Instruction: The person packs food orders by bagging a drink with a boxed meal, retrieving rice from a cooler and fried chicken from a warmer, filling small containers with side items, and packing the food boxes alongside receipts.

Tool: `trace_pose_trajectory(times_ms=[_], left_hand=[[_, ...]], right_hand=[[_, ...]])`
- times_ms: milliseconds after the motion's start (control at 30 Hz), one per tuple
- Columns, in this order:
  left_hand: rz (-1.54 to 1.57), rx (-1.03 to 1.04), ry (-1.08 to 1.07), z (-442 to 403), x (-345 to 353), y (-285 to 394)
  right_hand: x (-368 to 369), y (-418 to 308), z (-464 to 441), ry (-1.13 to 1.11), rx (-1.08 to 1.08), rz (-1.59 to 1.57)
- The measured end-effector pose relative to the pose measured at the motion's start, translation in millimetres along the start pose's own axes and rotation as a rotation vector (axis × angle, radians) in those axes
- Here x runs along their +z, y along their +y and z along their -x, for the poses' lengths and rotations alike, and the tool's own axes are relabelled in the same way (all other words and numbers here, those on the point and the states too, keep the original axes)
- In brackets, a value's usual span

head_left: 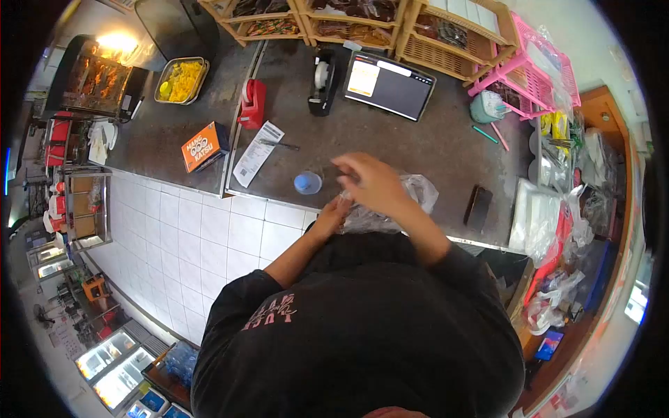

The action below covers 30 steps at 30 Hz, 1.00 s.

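A crumpled clear plastic bag (420, 193) lies at the counter's front edge, against my body and partly under my right forearm. My left hand (337, 214) is closed on the bag's left end, its fingertips pinched together. Just above it hovers my right hand (376, 182), fingers bent and thumb apart, with nothing visible in them; the palm side is hidden. A small translucent container with a blue top (307, 183) stands to the left of both hands. Beyond it are a printed paper slip (256, 157) and a dark pen-like item (280, 145) lying across the slip.
Further back are a red tape dispenser (252, 104), a black tape dispenser (321, 82) and a tablet (390, 85). An orange box (205, 147) sits left, near a tray of yellow food (182, 80). A dark phone-like object (478, 207) and plastic bags (533, 219) lie right.
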<state>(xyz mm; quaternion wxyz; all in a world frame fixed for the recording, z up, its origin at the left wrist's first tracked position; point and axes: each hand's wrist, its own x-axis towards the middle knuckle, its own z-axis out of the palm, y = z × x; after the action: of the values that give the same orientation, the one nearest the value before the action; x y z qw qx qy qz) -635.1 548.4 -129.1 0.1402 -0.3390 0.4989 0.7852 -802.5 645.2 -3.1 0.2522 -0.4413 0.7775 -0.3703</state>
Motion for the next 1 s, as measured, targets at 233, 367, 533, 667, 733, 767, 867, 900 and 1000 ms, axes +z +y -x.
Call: trace_pose_trajectory(times_ms=[233,367,533,667,733,767,867,900,1000], left_hand=[[-0.174,0.044,-0.118,15,-87,-28],[-0.154,-0.002,-0.013,20,-131,-30],[0.043,0.14,0.138,29,-165,-5],[0.214,0.15,0.048,50,-172,37],[0.254,0.162,0.051,47,-183,49],[0.308,0.208,0.057,46,-193,49],[0.321,0.236,0.086,32,-221,27],[0.278,0.216,0.088,25,-224,23],[0.273,0.184,0.069,26,-204,32]], right_hand=[[139,-12,-87,-0.114,0.094,0.485],[105,-6,-76,0.241,0.248,0.349],[57,-40,-44,0.487,0.144,0.235],[127,-18,-32,0.403,-0.043,0.263],[147,11,-28,0.351,-0.036,0.413],[146,21,-27,0.288,-0.024,0.56],[102,27,-19,0.219,0.159,0.609],[88,20,-22,0.16,0.223,0.614],[67,-42,-39,-0.017,0.35,1.07]])
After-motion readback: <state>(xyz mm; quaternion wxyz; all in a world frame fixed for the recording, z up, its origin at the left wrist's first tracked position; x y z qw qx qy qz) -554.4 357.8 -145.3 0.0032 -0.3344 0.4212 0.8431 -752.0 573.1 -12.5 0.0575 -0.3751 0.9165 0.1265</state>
